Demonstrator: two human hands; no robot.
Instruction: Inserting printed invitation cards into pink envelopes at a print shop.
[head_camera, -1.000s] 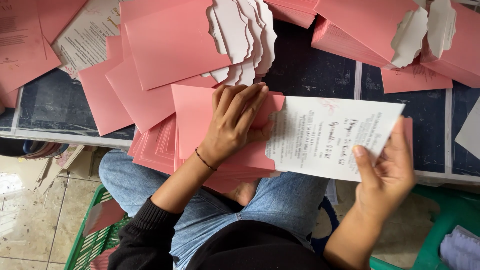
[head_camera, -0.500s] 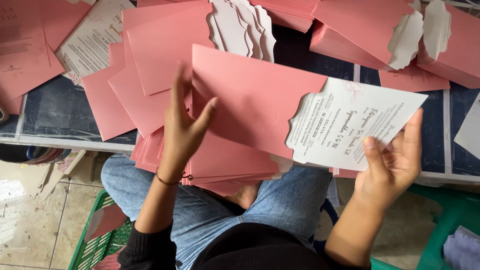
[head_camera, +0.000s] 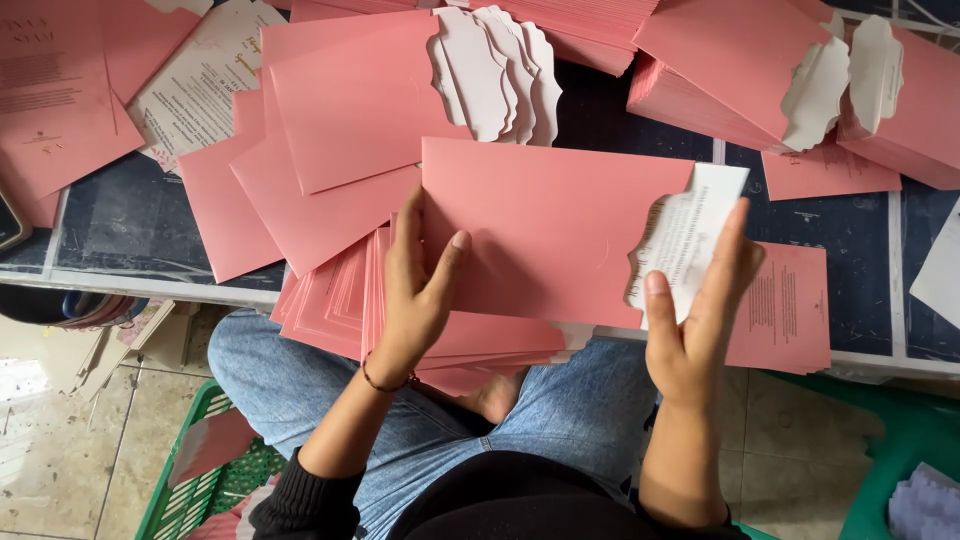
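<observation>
Presently the white printed card (head_camera: 690, 235) sits mostly inside the pink envelope (head_camera: 540, 235), only its right end showing past the scalloped mouth. By my judgement the insertion step is nearly complete; the next move calls for a straight leftward push to seat the card. Left hand (head_camera: 420, 290) steadies the envelope's left edge, fingers (head_camera: 408, 232) spread and pressing it. Right hand (head_camera: 695, 325) pinches the card's end, thumb in front. Envelope is held above the lap stack of pink envelopes (head_camera: 330, 300), at the surface's (head_camera: 870, 250) near edge.
</observation>
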